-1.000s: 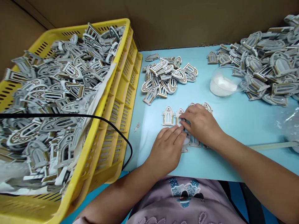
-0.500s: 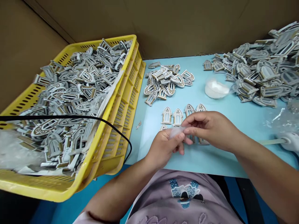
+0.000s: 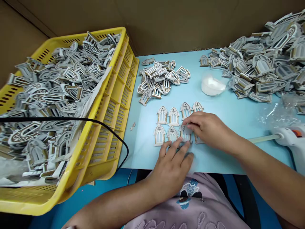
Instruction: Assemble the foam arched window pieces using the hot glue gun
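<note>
Two rows of small arched window frames [image 3: 159,135], white with gold-brown edges, lie on the pale blue tabletop. My left hand [image 3: 170,168] is palm down, its outer fingers spread with tips touching the lower row. Beside its index finger shows a blurred edge of translucent film [image 3: 194,163]; the thumb is hidden beneath. Over the third frame [image 3: 186,134] of the lower row, my right hand [image 3: 209,130] pinches a small translucent piece at its fingertips, mostly hidden. The right hand partly covers the last frame in that row.
A yellow crate [image 3: 119,95] full of frames stands left, a black cable [image 3: 111,132] crossing it. Behind are a small frame pile [image 3: 157,78] and a clear cup [image 3: 212,85]. A large pile [image 3: 259,66], plastic bag [image 3: 274,116] and glue gun [image 3: 292,140] are right.
My hands have parted from the translucent film they held together. The left has turned palm down towards me; the right has come down over the lower row. The view has shifted slightly.
</note>
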{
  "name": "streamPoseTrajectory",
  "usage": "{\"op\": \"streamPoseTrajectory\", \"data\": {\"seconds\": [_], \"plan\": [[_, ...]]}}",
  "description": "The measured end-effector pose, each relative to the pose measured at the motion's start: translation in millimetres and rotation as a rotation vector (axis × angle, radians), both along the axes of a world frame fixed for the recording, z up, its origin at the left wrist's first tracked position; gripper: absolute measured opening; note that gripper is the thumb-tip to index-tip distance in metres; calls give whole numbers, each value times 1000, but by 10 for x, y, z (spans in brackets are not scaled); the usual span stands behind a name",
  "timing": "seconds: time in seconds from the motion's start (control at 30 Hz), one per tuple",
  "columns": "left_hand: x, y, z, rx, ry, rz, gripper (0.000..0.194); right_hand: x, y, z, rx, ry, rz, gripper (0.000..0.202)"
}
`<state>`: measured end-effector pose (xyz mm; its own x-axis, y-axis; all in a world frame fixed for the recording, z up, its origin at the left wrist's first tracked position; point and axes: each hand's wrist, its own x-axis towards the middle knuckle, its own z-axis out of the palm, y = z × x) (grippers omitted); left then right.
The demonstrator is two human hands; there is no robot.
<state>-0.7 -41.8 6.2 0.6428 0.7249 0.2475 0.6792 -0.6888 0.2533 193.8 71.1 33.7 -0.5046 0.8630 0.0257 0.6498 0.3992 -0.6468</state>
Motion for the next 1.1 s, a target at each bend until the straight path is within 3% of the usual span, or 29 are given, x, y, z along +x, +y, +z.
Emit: {"op": "streamPoseTrajectory", "data": {"seconds": [0.2, 0.6, 0.77, 0.83, 0.9, 1.0, 1.1], "plan": [[12, 5, -88, 19, 71, 9, 34, -108, -58, -137, -8, -38, -35, 18], [4, 38, -81, 9, 83, -19, 33, -86, -136, -234, 90, -77, 56, 11], [-16, 89, -62, -43, -76, -23, 33, -33, -163, -256, 158, -82, 46, 12], [-23, 148, 1, -160, -302, 12, 30, -2, -169, -185, 172, -30, 17, 14], [-19, 222, 99, -424, -595, 122, 23, 19, -184, -60, 106, 99, -60, 16], [3, 334, 244, -970, -933, 303, 30, 7, -233, 148, -236, 368, -115, 22], [25, 413, 304, -1284, -1079, 309, 38, -52, -290, 265, -493, 488, -89, 25]]}}
